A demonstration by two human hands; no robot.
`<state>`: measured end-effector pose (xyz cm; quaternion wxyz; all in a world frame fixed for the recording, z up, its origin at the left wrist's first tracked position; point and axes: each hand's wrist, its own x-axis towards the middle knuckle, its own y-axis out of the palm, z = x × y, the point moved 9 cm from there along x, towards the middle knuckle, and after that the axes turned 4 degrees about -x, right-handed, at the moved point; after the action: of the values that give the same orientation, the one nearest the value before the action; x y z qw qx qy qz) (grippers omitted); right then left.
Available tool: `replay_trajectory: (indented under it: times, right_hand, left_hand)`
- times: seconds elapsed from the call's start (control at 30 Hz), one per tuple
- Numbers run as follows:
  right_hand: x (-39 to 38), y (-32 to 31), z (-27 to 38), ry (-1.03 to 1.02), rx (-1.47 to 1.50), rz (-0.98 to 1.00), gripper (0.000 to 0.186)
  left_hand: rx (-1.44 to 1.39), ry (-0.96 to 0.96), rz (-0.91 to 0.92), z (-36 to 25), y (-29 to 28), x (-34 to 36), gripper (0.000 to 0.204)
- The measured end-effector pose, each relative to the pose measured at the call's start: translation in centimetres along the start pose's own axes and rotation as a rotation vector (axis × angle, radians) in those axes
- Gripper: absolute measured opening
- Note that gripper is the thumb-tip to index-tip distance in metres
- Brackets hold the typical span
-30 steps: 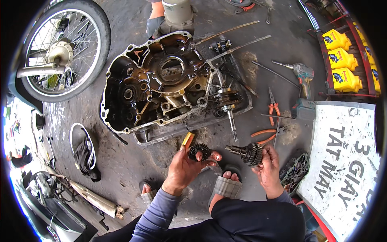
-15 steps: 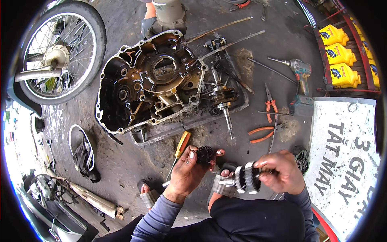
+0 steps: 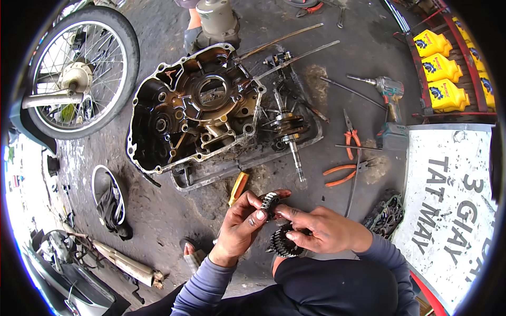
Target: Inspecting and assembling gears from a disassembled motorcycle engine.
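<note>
My left hand point(image 3: 243, 225) is closed round a small dark gear point(image 3: 269, 204), its toothed edge turned up. Against that gear press the fingers of my right hand point(image 3: 328, 228), which also grips a gear shaft point(image 3: 285, 241) carrying several toothed wheels. The shaft hangs tilted below the gear, above my knee. Beyond my hands an oily engine crankcase half point(image 3: 211, 113) lies open side up, on a metal tray point(image 3: 211, 181). To its right on the same tray sits a crankshaft point(image 3: 290, 129).
A yellow-handled screwdriver point(image 3: 239, 188) lies just beyond my left hand. Orange-handled pliers point(image 3: 340, 175), a cordless drill point(image 3: 391, 105) and thin rods are on the right. A spoked wheel point(image 3: 113, 68) stands far left. Yellow bottles point(image 3: 441, 68) fill a rack, near a white sign point(image 3: 448, 210).
My right hand has moved left with the gear shaft, up to the gear in my left hand. The gear has been turned, and the shaft now points lower.
</note>
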<state>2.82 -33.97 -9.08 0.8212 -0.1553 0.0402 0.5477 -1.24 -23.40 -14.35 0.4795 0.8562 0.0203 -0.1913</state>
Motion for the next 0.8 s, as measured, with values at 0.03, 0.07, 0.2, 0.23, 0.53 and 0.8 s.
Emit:
replay_trajectory:
  times: [0.03, 0.07, 0.2, 0.23, 0.53, 0.8]
  right_hand:
    - [0.0, 0.3, -0.4, 0.043, 0.022, 0.037, 0.056]
    - [0.0, 0.6, -0.9, 0.086, 0.044, 0.074, 0.056]
    - [-0.3, 0.8, -1.6, 0.005, 0.140, -0.010, 0.054]
    - [-0.5, 0.9, -1.9, 0.003, 0.208, -0.040, 0.053]
    - [-1.3, 3.5, -6.3, 0.189, 0.691, -0.006, 0.047]
    - [-1.5, 3.3, -6.5, 0.119, 0.671, -0.035, 0.042]
  left_hand:
    - [0.023, 0.000, -0.011, 0.0, -0.2, -0.1, 0.013]
    - [0.026, 0.000, -0.010, 0.1, -0.1, -0.2, 0.013]
    - [-0.023, 0.001, -0.082, 1.0, -1.0, -0.5, 0.019]
    - [-0.001, 0.018, -0.079, 0.9, -1.0, -0.5, 0.022]
    - [0.061, -0.111, -0.166, 1.3, -2.2, -0.7, 0.051]
    - [0.018, -0.123, -0.072, 1.7, -3.0, -0.8, 0.038]
